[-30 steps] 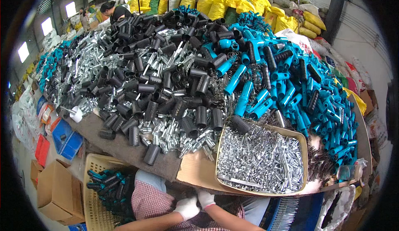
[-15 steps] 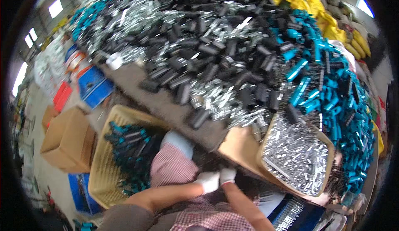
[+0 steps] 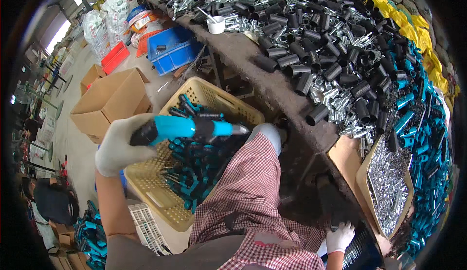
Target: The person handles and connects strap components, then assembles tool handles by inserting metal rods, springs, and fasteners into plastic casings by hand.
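Note:
My left hand (image 3: 119, 146), in a white glove, is closed around the end of a teal and black hand tool (image 3: 192, 128) with a short metal tip. The tool lies nearly level above a yellow plastic basket (image 3: 155, 199) that holds many similar teal and black tools (image 3: 192, 173). Low on the right, my right hand (image 3: 340, 237), gloved too, has its fingers curled over something small and dark beside a dark tray with rows of metal parts (image 3: 354, 256). What those fingers grip is too small to make out.
Black tubes (image 3: 306, 83) and shiny metal parts heap on the workbench (image 3: 243, 58), with teal parts (image 3: 428, 163) beyond. A basket of small metal pieces (image 3: 386, 192) leans at its right edge. A cardboard box (image 3: 114, 102) and a blue crate (image 3: 172, 51) stand left.
The view has swung left. My hands, close together in front of me before, have parted: the left is raised with the tool, the right is at the tray low on the right.

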Action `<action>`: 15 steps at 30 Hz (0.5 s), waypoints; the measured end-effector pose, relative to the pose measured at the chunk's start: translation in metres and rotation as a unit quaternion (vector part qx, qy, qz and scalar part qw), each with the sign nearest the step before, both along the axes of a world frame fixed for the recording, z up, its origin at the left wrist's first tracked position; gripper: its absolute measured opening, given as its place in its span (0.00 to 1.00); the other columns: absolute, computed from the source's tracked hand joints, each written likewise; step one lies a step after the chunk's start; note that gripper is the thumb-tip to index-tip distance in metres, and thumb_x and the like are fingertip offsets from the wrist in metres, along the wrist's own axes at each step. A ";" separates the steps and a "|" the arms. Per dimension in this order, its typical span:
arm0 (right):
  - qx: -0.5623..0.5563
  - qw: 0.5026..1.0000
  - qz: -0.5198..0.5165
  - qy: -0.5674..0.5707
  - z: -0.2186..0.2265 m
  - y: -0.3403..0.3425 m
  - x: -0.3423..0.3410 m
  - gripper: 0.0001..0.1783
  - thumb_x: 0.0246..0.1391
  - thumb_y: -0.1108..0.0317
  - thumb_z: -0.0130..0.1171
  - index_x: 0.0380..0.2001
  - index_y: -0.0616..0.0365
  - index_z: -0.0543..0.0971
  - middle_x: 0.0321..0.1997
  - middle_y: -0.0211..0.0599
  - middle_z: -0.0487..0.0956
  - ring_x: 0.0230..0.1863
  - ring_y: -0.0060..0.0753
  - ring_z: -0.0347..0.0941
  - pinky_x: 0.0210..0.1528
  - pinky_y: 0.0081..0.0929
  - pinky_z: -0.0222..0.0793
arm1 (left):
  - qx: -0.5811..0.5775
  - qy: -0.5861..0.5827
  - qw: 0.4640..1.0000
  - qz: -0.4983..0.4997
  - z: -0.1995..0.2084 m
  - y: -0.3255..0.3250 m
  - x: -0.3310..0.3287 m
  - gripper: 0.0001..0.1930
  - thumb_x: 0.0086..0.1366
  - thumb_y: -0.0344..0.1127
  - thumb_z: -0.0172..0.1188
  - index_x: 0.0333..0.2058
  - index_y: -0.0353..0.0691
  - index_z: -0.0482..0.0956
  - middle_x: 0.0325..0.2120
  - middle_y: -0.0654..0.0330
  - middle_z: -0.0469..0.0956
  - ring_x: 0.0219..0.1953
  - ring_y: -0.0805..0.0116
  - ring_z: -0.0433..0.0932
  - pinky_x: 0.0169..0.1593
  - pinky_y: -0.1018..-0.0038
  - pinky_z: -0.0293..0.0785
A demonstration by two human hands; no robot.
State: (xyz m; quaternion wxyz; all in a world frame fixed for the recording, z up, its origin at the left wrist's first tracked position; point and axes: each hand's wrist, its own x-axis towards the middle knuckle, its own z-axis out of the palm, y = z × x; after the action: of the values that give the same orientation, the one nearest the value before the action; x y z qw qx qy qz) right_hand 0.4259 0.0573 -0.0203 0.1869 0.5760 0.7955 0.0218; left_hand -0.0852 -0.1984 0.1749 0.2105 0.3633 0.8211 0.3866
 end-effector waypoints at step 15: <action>0.008 0.767 -0.278 0.578 -0.031 -0.001 0.090 0.12 0.60 0.72 0.54 0.44 0.65 0.78 0.40 0.35 0.80 0.39 0.27 0.73 0.43 0.26 0.70 | -0.334 0.160 0.894 0.251 -0.278 -0.053 -0.024 0.27 0.53 0.46 0.63 0.51 0.41 0.75 0.41 0.43 0.80 0.45 0.44 0.78 0.50 0.55 0.73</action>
State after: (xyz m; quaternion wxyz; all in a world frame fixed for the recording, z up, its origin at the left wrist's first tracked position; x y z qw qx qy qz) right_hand 0.5155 0.0564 -0.0508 -0.3152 0.6771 0.5575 -0.3623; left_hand -0.1090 -0.2513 -0.1030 0.0810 0.1105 0.9884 0.0654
